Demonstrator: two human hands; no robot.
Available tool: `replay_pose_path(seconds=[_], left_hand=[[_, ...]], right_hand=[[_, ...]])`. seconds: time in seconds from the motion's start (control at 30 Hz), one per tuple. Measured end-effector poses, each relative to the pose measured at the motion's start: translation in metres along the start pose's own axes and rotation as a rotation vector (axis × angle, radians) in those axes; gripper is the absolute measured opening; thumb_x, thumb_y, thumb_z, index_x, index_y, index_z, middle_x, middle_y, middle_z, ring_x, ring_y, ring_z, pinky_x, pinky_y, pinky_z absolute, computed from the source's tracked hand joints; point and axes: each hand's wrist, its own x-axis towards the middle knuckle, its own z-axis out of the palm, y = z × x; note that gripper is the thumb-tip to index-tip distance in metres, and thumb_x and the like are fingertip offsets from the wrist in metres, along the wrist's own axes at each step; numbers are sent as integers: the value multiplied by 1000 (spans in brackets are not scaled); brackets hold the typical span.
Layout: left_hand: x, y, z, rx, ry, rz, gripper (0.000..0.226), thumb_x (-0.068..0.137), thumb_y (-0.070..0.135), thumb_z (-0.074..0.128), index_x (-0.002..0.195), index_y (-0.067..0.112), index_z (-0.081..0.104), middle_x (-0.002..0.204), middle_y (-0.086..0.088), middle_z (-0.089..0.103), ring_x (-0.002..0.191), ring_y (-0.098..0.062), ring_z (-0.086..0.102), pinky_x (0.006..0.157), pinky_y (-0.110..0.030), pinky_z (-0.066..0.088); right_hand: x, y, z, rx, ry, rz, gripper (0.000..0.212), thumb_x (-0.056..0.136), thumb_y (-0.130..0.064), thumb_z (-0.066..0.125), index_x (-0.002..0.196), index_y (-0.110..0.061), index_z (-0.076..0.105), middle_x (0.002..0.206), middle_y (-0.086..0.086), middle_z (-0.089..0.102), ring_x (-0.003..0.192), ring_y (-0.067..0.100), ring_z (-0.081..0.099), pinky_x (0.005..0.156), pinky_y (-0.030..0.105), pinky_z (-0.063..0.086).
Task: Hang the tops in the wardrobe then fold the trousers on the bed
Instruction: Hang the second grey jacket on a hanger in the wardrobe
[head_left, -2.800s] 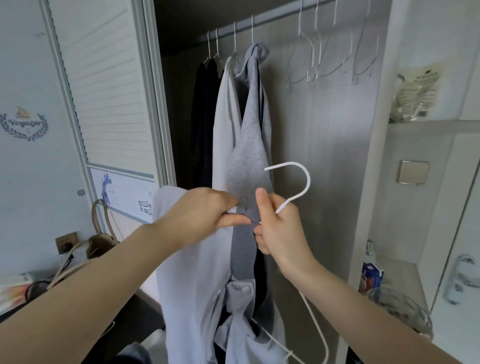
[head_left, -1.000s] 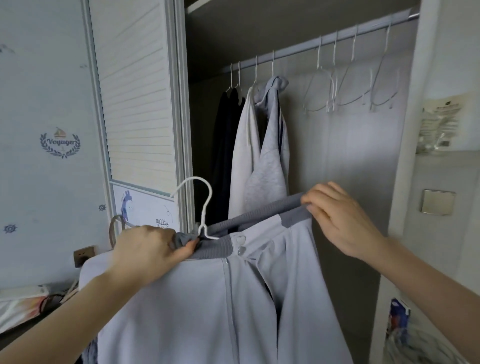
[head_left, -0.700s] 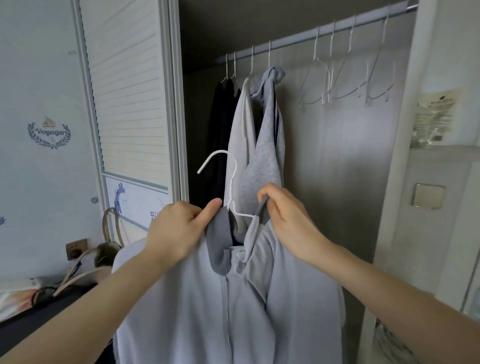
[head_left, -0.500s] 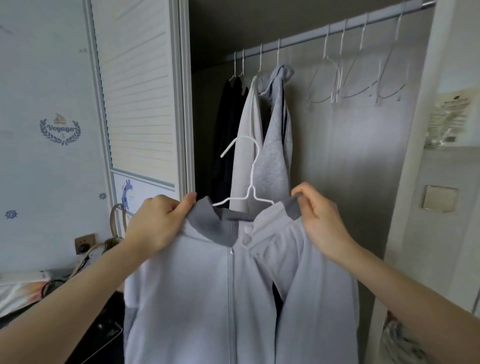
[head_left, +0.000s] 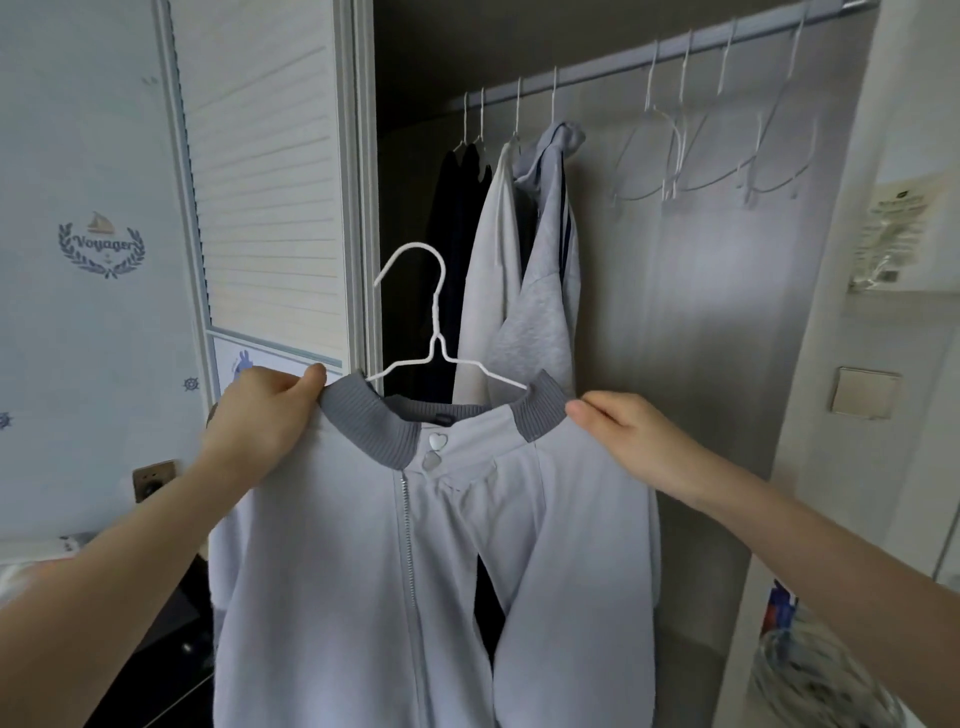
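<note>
Pinching each shoulder, your left hand (head_left: 260, 421) and right hand (head_left: 631, 441) have spread the pale-blue zip jacket with grey ribbed collar (head_left: 415, 545) squarely onto the white wire hanger (head_left: 434, 332); it seems seated, ready for the wardrobe's grey rail (head_left: 597, 73).

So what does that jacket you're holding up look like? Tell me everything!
The jacket is pale blue-grey, of soft-looking fabric, with a darker grey ribbed collar. A zip runs down the front, with two small heart-shaped buttons above it. Lower down the front gapes open. It sits on a white wire hanger, whose hook points left and is not on the rail. The left hand grips one shoulder and the right hand holds the other, keeping it upright before the open wardrobe.
</note>
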Motion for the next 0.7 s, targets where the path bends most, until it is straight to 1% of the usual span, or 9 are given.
replay_pose_path(seconds=[0.07,0.13,0.17,0.23,0.37,0.43,0.57,0.63,0.7], left_hand=[[4,2,7,26,-34,64,58,95,46,43,49,12,35,43,-1,38,50,-23,42,55,-31,33],[6,7,16,25,-76,111,64,99,48,40,48,9,38,48,-6,47,54,-23,48,55,-33,33],[7,9,21,12,-98,124,65,99,48,40,48,9,41,50,-9,50,57,-25,50,57,-34,34],[8,13,32,-13,-122,141,65,100,48,39,49,9,46,53,-11,54,60,-29,52,63,-36,36],[11,19,45,40,-128,244,55,99,44,39,54,14,48,54,-5,53,61,-30,51,61,-36,35],[13,18,51,77,-150,302,43,98,37,43,60,17,46,58,-4,53,65,-32,52,60,-35,36],[15,13,64,91,-334,279,5,93,18,53,92,18,58,89,-8,65,80,-28,58,68,-30,41],[11,17,77,62,-465,267,23,92,13,56,114,13,63,111,-9,68,99,-27,61,79,-26,44],[0,29,89,-12,-581,302,33,93,13,57,126,12,60,119,-3,64,105,-18,59,82,-21,44]], right_hand=[[1,-5,-7,146,-53,97,40,97,-32,52,65,-11,41,62,-3,34,60,8,33,56,26,26],[1,-10,-13,321,-153,219,41,95,-33,57,78,4,59,72,4,58,67,14,52,64,26,39],[0,-14,-15,409,-208,283,38,93,-33,59,87,3,68,83,8,69,73,16,63,67,24,46],[-3,-22,-17,520,-262,393,30,91,-30,61,90,-3,76,96,13,74,82,19,71,66,22,53],[-9,-34,-29,718,-123,617,27,88,-28,62,96,-6,77,102,11,74,92,22,71,81,30,52],[-15,-41,-50,749,-34,656,30,88,-27,60,101,-5,75,102,11,74,92,23,71,85,31,51],[-31,-61,-98,679,127,619,28,89,-21,55,94,-3,76,92,10,75,75,18,72,67,26,55],[-35,-76,-115,614,213,604,26,90,-19,56,94,-3,76,91,10,75,72,17,72,67,28,55],[-34,-91,-125,519,311,595,24,91,-19,57,99,-5,74,93,10,75,79,18,71,73,30,54]])
